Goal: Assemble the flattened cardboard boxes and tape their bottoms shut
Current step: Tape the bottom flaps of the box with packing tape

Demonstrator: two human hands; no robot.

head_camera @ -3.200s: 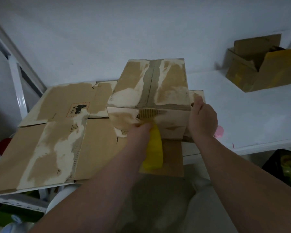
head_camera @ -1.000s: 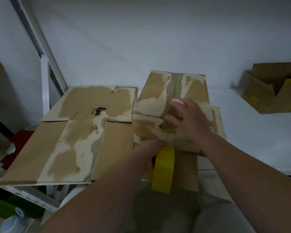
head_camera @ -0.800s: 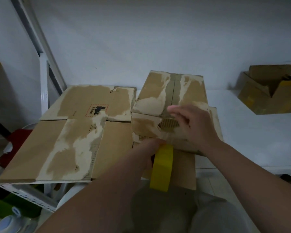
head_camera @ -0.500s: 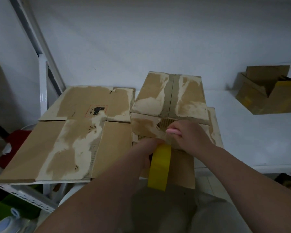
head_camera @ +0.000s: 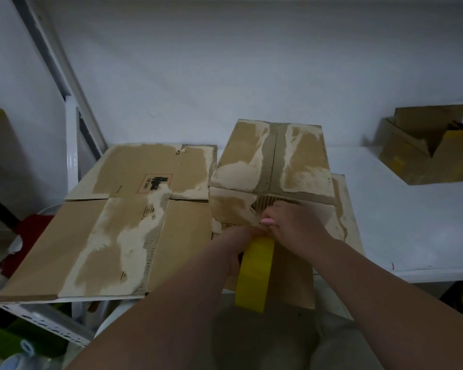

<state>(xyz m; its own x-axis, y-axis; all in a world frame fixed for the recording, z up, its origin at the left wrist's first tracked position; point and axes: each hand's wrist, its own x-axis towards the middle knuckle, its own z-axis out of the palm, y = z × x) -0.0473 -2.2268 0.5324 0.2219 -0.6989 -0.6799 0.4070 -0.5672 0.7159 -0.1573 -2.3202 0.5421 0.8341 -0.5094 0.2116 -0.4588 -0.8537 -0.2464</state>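
White shelf (head_camera: 412,222): left hand (head_camera: 241,243) grips tape roll (head_camera: 254,273); right hand (head_camera: 296,227) fingers (head_camera: 270,219) curled against box (head_camera: 300,158), grasp unclear.

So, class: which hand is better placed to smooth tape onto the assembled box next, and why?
Probably right. The right hand lies against the near face of the box, just above the yellow tape roll; the left hand is busy gripping that roll.

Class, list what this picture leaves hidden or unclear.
Head view:
- Tape end: hidden under right hand on assembled box.
- Grip of left hand on yellow tape roll: hidden by its own wrist.
- Open box, far right: cut by frame edge.
- Fine print on flattened box: too small.
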